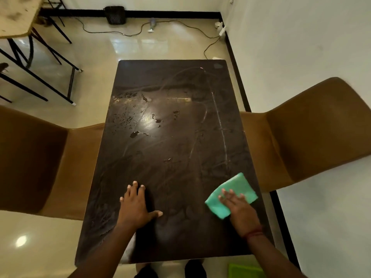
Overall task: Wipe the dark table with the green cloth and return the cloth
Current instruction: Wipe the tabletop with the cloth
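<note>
The dark table [170, 149] fills the middle of the head view, streaked with wet smears and a few water drops near its centre. A folded green cloth [236, 187] lies flat near the table's right edge, at the near end. My right hand [239, 209] presses palm-down on the cloth, fingers spread and covering its near half. My left hand [136, 205] rests flat on the bare tabletop to the left, fingers apart, holding nothing.
Brown chairs stand on the left [40, 163] and the right [305, 131] of the table. A white wall runs close along the right. A green object [244, 270] lies on the floor by the near right corner. Cables and a black bin [114, 15] sit on the far floor.
</note>
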A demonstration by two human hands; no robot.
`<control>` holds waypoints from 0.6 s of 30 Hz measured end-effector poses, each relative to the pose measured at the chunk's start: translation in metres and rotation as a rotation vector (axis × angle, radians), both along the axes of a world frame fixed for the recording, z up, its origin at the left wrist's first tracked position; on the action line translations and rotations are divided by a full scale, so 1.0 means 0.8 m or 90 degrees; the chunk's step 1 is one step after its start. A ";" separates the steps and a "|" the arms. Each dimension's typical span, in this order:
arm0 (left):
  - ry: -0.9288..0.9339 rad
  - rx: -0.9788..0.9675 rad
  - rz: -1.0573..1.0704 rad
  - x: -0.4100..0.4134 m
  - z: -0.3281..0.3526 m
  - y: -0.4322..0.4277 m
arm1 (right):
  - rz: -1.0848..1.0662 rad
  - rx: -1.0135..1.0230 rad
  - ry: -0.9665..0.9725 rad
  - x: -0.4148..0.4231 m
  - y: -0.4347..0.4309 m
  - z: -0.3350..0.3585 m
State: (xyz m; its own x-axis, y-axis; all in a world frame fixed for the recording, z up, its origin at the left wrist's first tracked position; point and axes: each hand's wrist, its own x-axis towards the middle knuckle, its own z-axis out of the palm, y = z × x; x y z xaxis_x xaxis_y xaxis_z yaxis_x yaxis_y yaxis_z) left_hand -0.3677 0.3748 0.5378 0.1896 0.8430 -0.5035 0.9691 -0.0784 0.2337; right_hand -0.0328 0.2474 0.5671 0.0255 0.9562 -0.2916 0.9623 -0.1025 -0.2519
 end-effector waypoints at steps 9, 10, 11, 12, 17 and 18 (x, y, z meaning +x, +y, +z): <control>0.029 -0.037 0.025 0.018 0.011 0.000 | 0.028 -0.036 -0.050 -0.018 -0.014 0.000; 0.033 -0.040 0.023 0.017 0.011 0.001 | 0.079 -0.020 -0.061 -0.002 -0.017 0.002; 0.034 -0.041 0.022 0.017 0.009 0.002 | 0.108 0.003 -0.060 0.021 -0.014 0.004; 0.035 -0.043 0.023 0.018 0.008 0.003 | 0.097 0.022 -0.041 0.046 -0.007 0.003; 0.038 -0.053 0.036 0.022 0.007 0.005 | -0.197 -0.016 -0.029 0.074 0.066 -0.014; 0.040 -0.057 0.038 0.023 0.009 0.005 | -0.227 -0.014 -0.055 0.058 0.077 -0.016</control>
